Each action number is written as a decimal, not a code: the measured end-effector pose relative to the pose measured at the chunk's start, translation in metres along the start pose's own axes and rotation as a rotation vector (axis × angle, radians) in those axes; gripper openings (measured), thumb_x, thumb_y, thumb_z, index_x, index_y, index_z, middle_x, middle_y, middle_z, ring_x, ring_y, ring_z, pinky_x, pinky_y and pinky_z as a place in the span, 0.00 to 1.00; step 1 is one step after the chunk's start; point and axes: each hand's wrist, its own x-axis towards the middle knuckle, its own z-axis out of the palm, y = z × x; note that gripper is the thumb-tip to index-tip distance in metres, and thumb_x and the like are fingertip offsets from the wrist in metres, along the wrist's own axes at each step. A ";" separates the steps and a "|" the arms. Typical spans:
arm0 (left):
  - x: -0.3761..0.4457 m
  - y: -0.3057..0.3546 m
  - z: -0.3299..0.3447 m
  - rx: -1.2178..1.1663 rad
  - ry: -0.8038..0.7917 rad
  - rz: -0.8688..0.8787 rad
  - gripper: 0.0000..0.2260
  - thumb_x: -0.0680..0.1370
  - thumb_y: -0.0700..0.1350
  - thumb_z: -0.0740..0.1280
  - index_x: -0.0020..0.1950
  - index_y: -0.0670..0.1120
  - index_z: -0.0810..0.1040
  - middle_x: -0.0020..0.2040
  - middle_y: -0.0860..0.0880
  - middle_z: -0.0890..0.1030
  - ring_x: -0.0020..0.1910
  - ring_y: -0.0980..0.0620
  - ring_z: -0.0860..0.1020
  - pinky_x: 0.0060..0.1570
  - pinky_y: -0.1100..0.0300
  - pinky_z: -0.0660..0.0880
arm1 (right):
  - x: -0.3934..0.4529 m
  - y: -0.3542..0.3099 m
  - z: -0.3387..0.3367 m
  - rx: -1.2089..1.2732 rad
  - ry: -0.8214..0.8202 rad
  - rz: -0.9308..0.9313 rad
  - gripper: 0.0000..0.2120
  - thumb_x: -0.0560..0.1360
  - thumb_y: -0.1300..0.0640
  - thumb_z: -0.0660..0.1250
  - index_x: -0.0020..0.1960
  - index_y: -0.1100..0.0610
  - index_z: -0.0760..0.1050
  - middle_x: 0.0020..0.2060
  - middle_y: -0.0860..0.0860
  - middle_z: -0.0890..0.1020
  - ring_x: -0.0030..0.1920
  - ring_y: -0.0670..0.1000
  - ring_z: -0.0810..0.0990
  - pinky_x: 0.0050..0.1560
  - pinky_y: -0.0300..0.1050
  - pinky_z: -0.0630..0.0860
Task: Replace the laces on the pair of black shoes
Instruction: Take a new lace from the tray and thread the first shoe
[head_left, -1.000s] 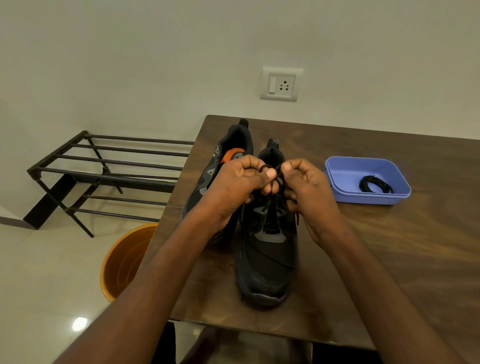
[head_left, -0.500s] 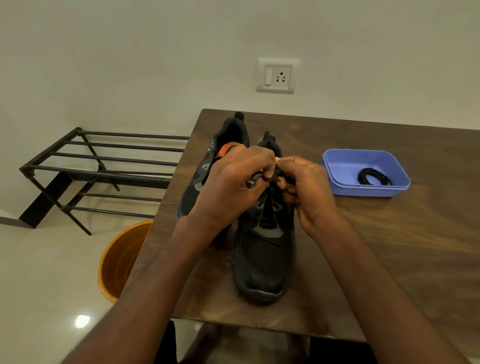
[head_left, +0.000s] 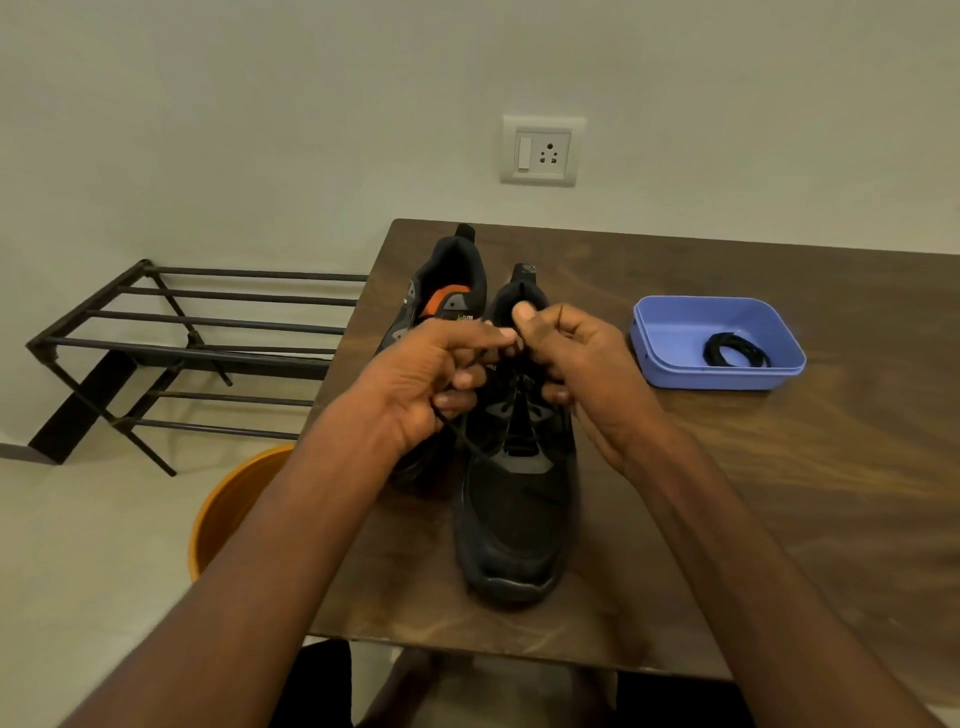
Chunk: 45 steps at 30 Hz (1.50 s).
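Two black shoes stand side by side on the brown table (head_left: 779, 467), toes toward me. The near shoe (head_left: 514, 519) carries a thin black lace (head_left: 462, 436) through its upper eyelets. My left hand (head_left: 426, 384) pinches one lace end, whose tail hangs below the fingers. Above the shoe's tongue, my right hand (head_left: 576, 364) pinches the other strand. The far shoe (head_left: 447, 280), with an orange insole, sits behind my left hand, partly hidden. A coiled black lace (head_left: 735, 351) lies in a blue tray (head_left: 670, 332) to the right.
An orange bucket (head_left: 228, 509) stands on the floor by the table's left edge. A black metal shoe rack (head_left: 182, 343) sits against the wall at left. A wall socket (head_left: 540, 150) is above the table's far edge.
Both hands stayed at the top of the near shoe. They have drawn slightly apart, and a lace tail now hangs from my left hand.
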 end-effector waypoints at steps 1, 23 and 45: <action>0.000 0.001 -0.002 -0.100 -0.023 -0.060 0.04 0.75 0.40 0.72 0.47 0.44 0.77 0.35 0.51 0.78 0.23 0.59 0.65 0.21 0.67 0.53 | -0.001 0.000 -0.001 0.007 -0.047 -0.014 0.10 0.79 0.51 0.72 0.48 0.57 0.76 0.34 0.48 0.78 0.33 0.42 0.73 0.32 0.37 0.69; -0.002 -0.008 -0.005 0.562 0.619 0.321 0.09 0.78 0.40 0.73 0.39 0.49 0.80 0.39 0.47 0.84 0.44 0.48 0.84 0.53 0.44 0.83 | -0.036 0.015 -0.016 0.856 0.731 0.466 0.07 0.84 0.66 0.59 0.55 0.63 0.77 0.50 0.58 0.83 0.44 0.51 0.83 0.42 0.43 0.81; -0.030 -0.040 -0.022 1.188 0.765 0.185 0.41 0.75 0.63 0.73 0.79 0.50 0.58 0.79 0.43 0.60 0.79 0.38 0.59 0.75 0.35 0.59 | -0.074 0.014 0.014 -0.521 0.600 0.003 0.22 0.80 0.51 0.69 0.73 0.48 0.70 0.68 0.49 0.74 0.65 0.50 0.74 0.60 0.48 0.74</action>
